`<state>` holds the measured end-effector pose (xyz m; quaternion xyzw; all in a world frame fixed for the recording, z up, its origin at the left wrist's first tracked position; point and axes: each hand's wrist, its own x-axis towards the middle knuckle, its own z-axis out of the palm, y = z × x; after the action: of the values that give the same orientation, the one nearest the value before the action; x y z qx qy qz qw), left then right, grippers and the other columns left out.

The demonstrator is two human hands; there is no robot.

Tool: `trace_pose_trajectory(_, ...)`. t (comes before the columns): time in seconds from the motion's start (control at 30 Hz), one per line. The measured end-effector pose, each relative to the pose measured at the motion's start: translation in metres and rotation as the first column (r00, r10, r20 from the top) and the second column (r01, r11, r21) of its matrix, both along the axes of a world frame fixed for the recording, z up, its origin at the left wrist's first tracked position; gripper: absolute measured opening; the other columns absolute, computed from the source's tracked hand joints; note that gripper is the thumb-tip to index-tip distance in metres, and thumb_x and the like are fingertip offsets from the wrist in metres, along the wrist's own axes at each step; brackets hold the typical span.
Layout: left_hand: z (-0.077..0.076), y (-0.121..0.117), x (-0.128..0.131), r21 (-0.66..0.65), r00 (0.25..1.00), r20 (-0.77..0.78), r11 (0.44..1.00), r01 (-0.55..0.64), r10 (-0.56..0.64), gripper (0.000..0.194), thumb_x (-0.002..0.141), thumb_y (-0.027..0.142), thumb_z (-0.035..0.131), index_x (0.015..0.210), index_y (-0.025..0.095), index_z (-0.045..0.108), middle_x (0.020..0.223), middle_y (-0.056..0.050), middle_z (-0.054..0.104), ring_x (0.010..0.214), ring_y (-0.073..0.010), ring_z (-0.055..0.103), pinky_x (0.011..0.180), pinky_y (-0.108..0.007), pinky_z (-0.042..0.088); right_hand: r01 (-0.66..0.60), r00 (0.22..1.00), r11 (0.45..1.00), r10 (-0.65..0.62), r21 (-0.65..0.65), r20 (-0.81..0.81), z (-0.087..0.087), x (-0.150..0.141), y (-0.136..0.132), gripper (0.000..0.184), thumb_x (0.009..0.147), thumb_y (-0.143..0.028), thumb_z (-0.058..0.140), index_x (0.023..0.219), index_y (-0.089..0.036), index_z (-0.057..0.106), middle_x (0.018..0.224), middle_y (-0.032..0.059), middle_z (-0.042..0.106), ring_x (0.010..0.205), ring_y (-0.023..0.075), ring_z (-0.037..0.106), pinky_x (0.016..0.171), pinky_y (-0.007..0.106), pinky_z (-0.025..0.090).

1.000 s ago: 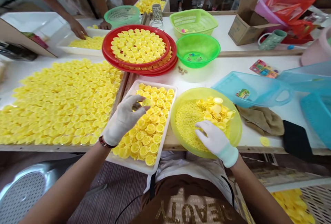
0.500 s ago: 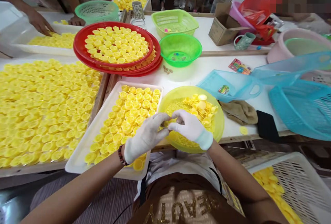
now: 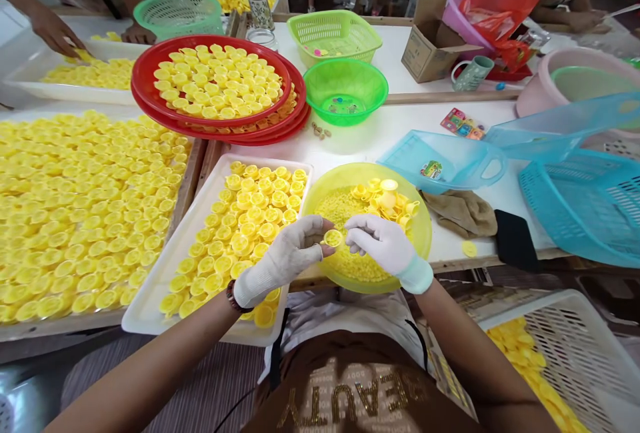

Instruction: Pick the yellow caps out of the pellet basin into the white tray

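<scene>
My left hand (image 3: 287, 256), in a white glove with bare fingertips, pinches a small round yellow plastic cup (image 3: 333, 238) by its edge, its open face towards me. Just right of it, my right hand (image 3: 380, 246), also gloved, has its fingers bunched together; whatever they hold is too small to make out. Both hands are above a yellow basin (image 3: 425, 236) containing many tiny yellow pieces (image 3: 360, 263) and a heap of loose yellow cups (image 3: 387, 198). Left of the basin lies a white tray (image 3: 145, 310) with rows of filled-looking yellow cups (image 3: 243, 220).
Stacked red trays (image 3: 143, 83) of yellow cups stand behind the white tray. A green bowl (image 3: 346, 90), a blue scoop-like basket (image 3: 445, 163) and a brown cloth (image 3: 463, 213) lie beyond the basin. A co-worker's hand (image 3: 57, 30) reaches into another tray at far left.
My hands have drawn apart, and the yellow cup now shows in my left fingers. My right hand has shifted slightly right. The co-worker's hand at far left has lifted with a yellow piece.
</scene>
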<state>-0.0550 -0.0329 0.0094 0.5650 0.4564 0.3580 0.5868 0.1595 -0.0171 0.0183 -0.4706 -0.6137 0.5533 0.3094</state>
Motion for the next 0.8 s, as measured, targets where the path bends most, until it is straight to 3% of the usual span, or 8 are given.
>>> trace_pose_trajectory(0.2, 0.001, -0.004, 0.003, 0.039, 0.987, -0.151, 0.998, 0.052, -0.045, 0.032, 0.081, 0.03, 0.071, 0.108, 0.016, 0.062, 0.089, -0.002, 0.069, 0.08, -0.0152, 0.063, 0.07, -0.028, 0.052, -0.093, 0.986, 0.949, 0.046, 0.301, 0.16, 0.014, -0.013, -0.001, 0.014, 0.093, -0.033, 0.06, 0.09, -0.021, 0.068, 0.085, 0.0005, 0.071, 0.078, 0.0144, 0.064, 0.076, 0.028, 0.05)
trace_pose_trajectory(0.37, 0.009, -0.008, -0.005, 0.176, 0.963, -0.269, 0.984, 0.016, 0.032, 0.031, 0.082, 0.033, 0.073, 0.108, 0.018, 0.065, 0.097, -0.003, 0.071, 0.088, -0.0164, 0.065, 0.081, -0.03, 0.054, -0.081, 0.983, 0.964, 0.035, 0.252, 0.183, 0.017, -0.009, -0.002, 0.018, 0.096, -0.033, 0.054, 0.088, -0.021, 0.066, 0.073, -0.0018, 0.065, 0.067, 0.0129, 0.06, 0.069, 0.027, 0.048)
trace_pose_trajectory(0.5, 0.017, -0.009, -0.05, 0.402, 0.879, -0.397, 0.911, -0.093, 0.265, 0.03, 0.084, 0.037, 0.071, 0.108, 0.02, 0.066, 0.111, -0.005, 0.067, 0.093, -0.0169, 0.064, 0.086, -0.032, 0.054, -0.089, 0.964, 0.966, 0.022, 0.243, 0.264, 0.012, 0.004, -0.006, 0.019, 0.096, -0.034, 0.053, 0.085, -0.022, 0.063, 0.073, -0.0013, 0.065, 0.066, 0.0138, 0.06, 0.066, 0.027, 0.047)
trace_pose_trajectory(0.63, 0.012, -0.003, -0.118, 0.514, 0.647, -0.535, 0.817, -0.26, 0.543, 0.033, 0.084, 0.039, 0.068, 0.11, 0.019, 0.067, 0.101, -0.005, 0.066, 0.081, -0.0155, 0.062, 0.079, -0.031, 0.053, -0.178, 0.915, 0.947, 0.06, 0.268, 0.398, -0.003, 0.013, -0.01, 0.017, 0.096, -0.033, 0.052, 0.088, -0.023, 0.064, 0.08, 0.0006, 0.07, 0.074, 0.0172, 0.065, 0.072, 0.031, 0.049)
trace_pose_trajectory(0.7, 0.001, 0.002, -0.147, 0.494, 0.557, -0.588, 0.805, -0.328, 0.587, 0.036, 0.082, 0.041, 0.069, 0.11, 0.018, 0.068, 0.095, -0.004, 0.067, 0.078, -0.0163, 0.063, 0.077, -0.031, 0.052, -0.218, 0.887, 0.939, 0.078, 0.264, 0.455, -0.013, 0.014, -0.012, 0.017, 0.096, -0.032, 0.052, 0.09, -0.023, 0.065, 0.086, 0.0017, 0.073, 0.08, 0.0192, 0.068, 0.076, 0.033, 0.05)
trace_pose_trajectory(0.8, -0.02, 0.012, -0.17, 0.403, 0.52, -0.669, 0.847, -0.347, 0.531, 0.038, 0.079, 0.042, 0.069, 0.108, 0.017, 0.069, 0.089, -0.004, 0.07, 0.077, -0.018, 0.064, 0.075, -0.031, 0.052, -0.252, 0.849, 0.93, 0.08, 0.267, 0.522, -0.025, 0.014, -0.016, 0.018, 0.095, -0.032, 0.053, 0.1, -0.023, 0.068, 0.099, 0.0043, 0.075, 0.091, 0.0229, 0.07, 0.084, 0.038, 0.052)
